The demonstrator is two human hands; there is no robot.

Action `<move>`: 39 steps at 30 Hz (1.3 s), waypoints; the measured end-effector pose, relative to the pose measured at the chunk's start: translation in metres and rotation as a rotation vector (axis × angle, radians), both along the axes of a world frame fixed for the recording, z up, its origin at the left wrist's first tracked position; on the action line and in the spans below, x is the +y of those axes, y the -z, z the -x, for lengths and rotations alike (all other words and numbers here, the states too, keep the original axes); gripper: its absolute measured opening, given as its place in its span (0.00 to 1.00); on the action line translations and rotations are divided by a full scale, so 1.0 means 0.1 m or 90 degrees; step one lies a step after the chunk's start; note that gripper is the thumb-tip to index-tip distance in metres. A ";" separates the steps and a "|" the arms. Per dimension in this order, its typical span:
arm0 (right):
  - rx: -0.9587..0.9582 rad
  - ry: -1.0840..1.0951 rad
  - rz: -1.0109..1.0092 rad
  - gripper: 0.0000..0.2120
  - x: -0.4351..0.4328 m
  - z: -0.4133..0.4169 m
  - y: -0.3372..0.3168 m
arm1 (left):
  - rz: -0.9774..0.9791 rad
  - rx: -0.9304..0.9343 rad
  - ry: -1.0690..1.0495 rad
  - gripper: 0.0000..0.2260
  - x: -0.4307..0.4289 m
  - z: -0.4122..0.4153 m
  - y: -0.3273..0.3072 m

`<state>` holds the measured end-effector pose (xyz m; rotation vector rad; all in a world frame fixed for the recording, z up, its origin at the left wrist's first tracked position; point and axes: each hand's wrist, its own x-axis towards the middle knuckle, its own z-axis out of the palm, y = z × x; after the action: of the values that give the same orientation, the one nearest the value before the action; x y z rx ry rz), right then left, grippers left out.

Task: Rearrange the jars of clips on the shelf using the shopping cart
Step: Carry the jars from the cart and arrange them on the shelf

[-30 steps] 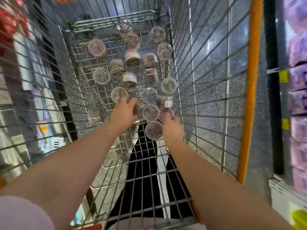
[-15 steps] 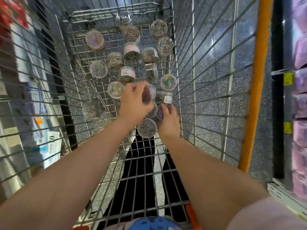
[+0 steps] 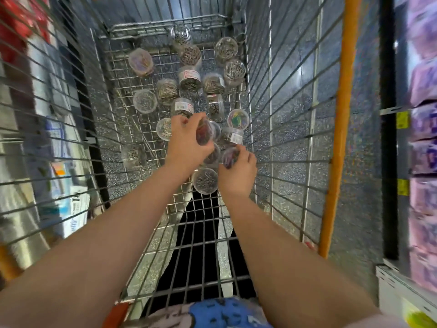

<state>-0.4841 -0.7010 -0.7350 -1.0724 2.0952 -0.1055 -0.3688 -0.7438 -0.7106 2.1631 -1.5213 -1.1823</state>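
Left hand [image 3: 186, 144] grasps a tilted jar [image 3: 205, 134], fingers curled round it. Right hand [image 3: 237, 172] fingers grip a purple jar [image 3: 229, 155] low in the cart [image 3: 123, 91].

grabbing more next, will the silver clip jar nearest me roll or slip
The silver clip jar stands upright on the wire cart floor, so it probably won't roll unless tipped. Its smooth clear plastic may slip. It looks packed, so likely heavyish.

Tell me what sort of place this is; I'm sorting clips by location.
Most likely a shop aisle, perhaps a stationery or general store. A wire shopping cart holds loose jars of clips, yellow tags run down the shelf edge on the right, and stacked purple packs fill it.
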 end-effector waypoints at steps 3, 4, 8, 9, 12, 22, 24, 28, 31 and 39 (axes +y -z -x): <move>-0.026 -0.015 0.049 0.29 -0.07 -0.02 -0.28 | 0.011 0.013 -0.026 0.28 -0.01 -0.01 -0.25; -0.038 -0.020 0.060 0.28 -0.11 -0.03 -0.38 | 0.018 0.022 -0.041 0.28 -0.01 -0.02 -0.33; -0.113 -0.033 0.118 0.29 -0.27 -0.09 -0.79 | 0.045 0.023 -0.106 0.27 -0.02 -0.04 -0.68; -0.130 -0.042 0.142 0.30 -0.31 -0.11 -0.90 | 0.044 0.021 -0.122 0.27 -0.02 -0.03 -0.78; -0.160 -0.077 0.194 0.32 -0.40 -0.12 -1.23 | 0.056 0.020 -0.167 0.26 0.04 -0.02 -1.09; -0.280 -0.250 0.392 0.34 -0.54 -0.06 -2.27 | 0.248 -0.010 -0.415 0.31 0.37 0.11 -2.29; -0.292 -0.293 0.436 0.30 -0.49 -0.03 -2.44 | 0.297 -0.028 -0.477 0.23 0.54 0.18 -2.54; -0.369 -0.379 0.437 0.33 -0.35 -0.09 -2.96 | 0.414 -0.073 -0.517 0.17 0.94 0.23 -3.05; -0.460 -0.477 0.439 0.25 -0.21 -0.27 -3.42 | 0.439 -0.102 -0.590 0.16 1.21 0.09 -3.39; -0.627 -0.752 0.402 0.32 0.57 -1.19 -4.55 | 0.557 -0.219 -0.736 0.26 2.26 -0.59 -4.32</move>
<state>-0.3656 -0.6445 -0.2801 -1.9268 0.3680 -0.5782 -0.3102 -0.5180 -0.2785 2.0018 -0.4162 0.2163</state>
